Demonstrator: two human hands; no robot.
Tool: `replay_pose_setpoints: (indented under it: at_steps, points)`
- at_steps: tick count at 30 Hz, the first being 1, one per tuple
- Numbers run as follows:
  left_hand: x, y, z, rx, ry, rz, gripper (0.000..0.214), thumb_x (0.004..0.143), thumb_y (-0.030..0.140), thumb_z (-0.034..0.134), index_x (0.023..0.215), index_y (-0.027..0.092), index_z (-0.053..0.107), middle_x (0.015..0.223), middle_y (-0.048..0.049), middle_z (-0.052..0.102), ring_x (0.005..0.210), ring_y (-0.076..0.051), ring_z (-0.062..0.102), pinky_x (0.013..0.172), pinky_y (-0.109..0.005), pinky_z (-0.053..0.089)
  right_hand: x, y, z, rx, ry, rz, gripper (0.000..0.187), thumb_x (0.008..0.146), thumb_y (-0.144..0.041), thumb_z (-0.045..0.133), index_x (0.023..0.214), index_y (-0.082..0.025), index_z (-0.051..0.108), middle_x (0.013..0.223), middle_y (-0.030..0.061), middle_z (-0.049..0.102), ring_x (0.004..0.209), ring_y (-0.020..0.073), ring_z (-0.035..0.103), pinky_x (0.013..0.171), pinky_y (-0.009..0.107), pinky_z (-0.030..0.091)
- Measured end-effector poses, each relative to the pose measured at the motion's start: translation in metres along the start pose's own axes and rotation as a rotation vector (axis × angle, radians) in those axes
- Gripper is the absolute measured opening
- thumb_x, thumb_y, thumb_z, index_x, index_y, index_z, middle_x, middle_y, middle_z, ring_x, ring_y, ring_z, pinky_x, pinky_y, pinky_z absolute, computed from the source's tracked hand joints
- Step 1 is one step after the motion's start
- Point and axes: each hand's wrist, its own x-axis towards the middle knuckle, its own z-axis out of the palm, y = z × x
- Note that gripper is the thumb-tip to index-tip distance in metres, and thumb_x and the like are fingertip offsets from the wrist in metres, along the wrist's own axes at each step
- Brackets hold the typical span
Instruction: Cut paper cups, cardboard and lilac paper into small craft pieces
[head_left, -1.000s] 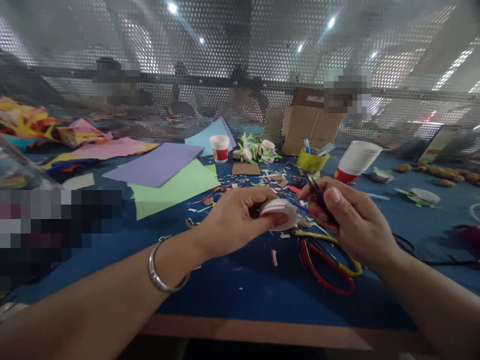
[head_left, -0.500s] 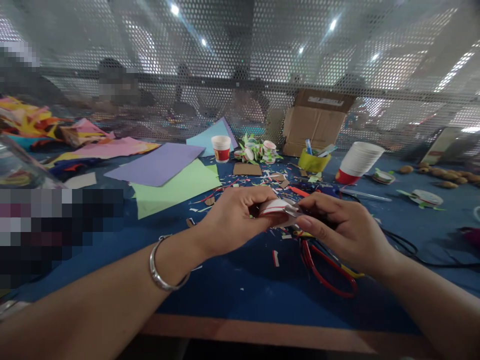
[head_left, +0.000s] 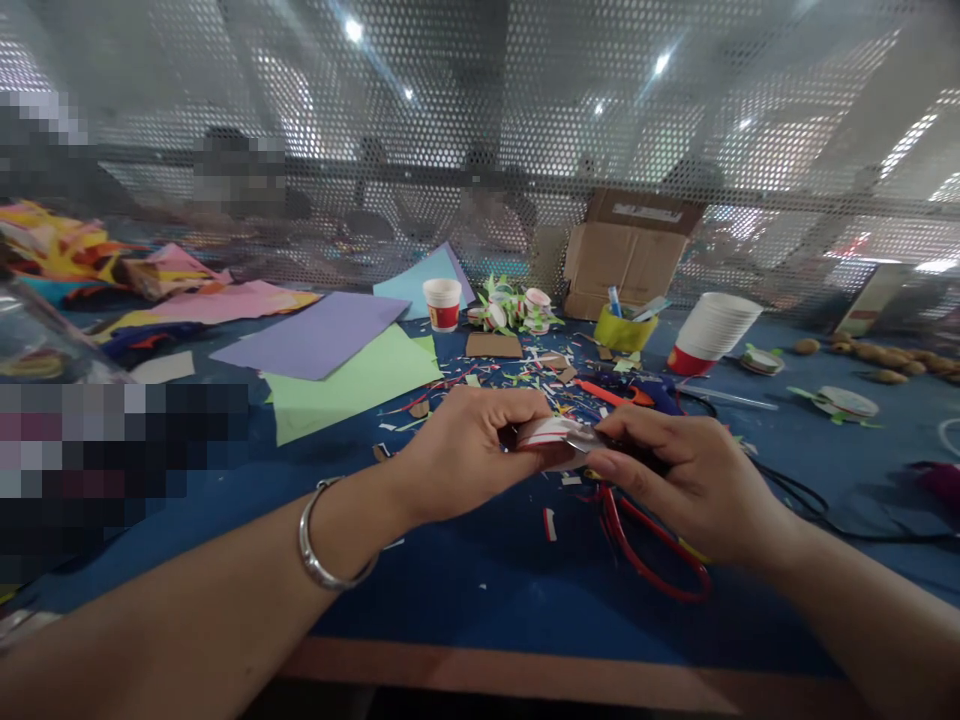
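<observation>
My left hand, with a silver bangle at the wrist, grips a cut-down paper cup, white with a red stripe. Its fingers curl around the cup's side and hide part of it. Pinched between thumb and forefinger of my right hand is a small metal blade, its tip touching the cup's right edge. The rest of the blade's tool is hidden in the palm. Below the right hand, red-handled scissors lie on the blue table.
Paper scraps litter the middle. Green and purple paper lies left. Behind stand a paper cup, cup turtles, a yellow pen holder and stacked cups. A black cord runs right.
Both hands stay nearly in place. The cup has tilted slightly, and the blade has shifted a little against its edge. The whole view has moved slightly.
</observation>
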Motion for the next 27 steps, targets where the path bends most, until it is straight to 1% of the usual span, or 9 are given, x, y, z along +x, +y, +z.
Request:
replay_pose_setpoints:
  at_steps: [3,5,9,14,23,27]
  points:
    - [-0.0007,-0.0003,-0.0002,-0.004,-0.005,-0.010,0.023,0.085,0.026,0.068,0.067,0.015,0.059,0.059,0.0055,0.050,0.058,-0.007,0.042,0.053,-0.021,0.033,0.0003,0.0005,0.0006,0.007,-0.011,-0.002,0.030,0.100,-0.045,0.054,0.085,-0.020,0.062,0.064,-0.0032,0.054,0.054,0.0102,0.046,0.051,0.024,0.034]
    - [-0.0013,-0.0016,0.0004,-0.060,-0.023,-0.031,0.021,0.084,0.024,0.067,0.068,0.015,0.058,0.061,0.0055,0.049,0.059,-0.007,0.042,0.054,-0.020,0.033,0.0008,0.0011,0.0013,0.003,-0.024,-0.001,0.030,0.100,-0.044,0.053,0.085,-0.020,0.062,0.065,-0.0029,0.055,0.055,0.0105,0.046,0.052,0.025,0.035]
    - [-0.0011,-0.0056,0.0014,-0.162,-0.061,-0.074,0.018,0.084,0.024,0.067,0.071,0.016,0.058,0.064,0.0056,0.049,0.062,-0.007,0.044,0.056,-0.020,0.036,0.0023,0.0013,0.0023,0.000,-0.030,-0.003,0.033,0.101,-0.043,0.051,0.080,-0.020,0.060,0.064,-0.0028,0.053,0.056,0.0108,0.045,0.054,0.025,0.035]
    - [-0.0004,-0.0075,0.0003,-0.125,-0.079,-0.098,0.024,0.085,0.029,0.067,0.069,0.017,0.055,0.063,0.0055,0.046,0.061,-0.008,0.042,0.055,-0.020,0.033,0.0032,0.0005,0.0022,0.000,-0.025,0.005,0.035,0.101,-0.043,0.051,0.075,-0.021,0.057,0.062,-0.0032,0.051,0.055,0.0106,0.045,0.053,0.025,0.035]
    - [0.0006,-0.0070,0.0006,-0.086,-0.080,-0.091,0.022,0.085,0.029,0.067,0.070,0.016,0.058,0.062,0.0056,0.047,0.061,-0.008,0.042,0.055,-0.020,0.032,0.0025,0.0013,0.0027,-0.034,-0.006,0.027,0.036,0.100,-0.044,0.052,0.073,-0.021,0.056,0.059,-0.0042,0.047,0.051,0.0101,0.040,0.049,0.025,0.032]
    - [0.0008,-0.0092,0.0026,-0.107,-0.075,-0.089,0.019,0.085,0.030,0.068,0.074,0.016,0.061,0.066,0.0045,0.052,0.064,-0.009,0.045,0.058,-0.021,0.035,0.0019,0.0011,0.0017,-0.035,0.006,0.020,0.038,0.100,-0.044,0.052,0.070,-0.021,0.054,0.057,-0.0047,0.044,0.050,0.0096,0.038,0.048,0.024,0.030]
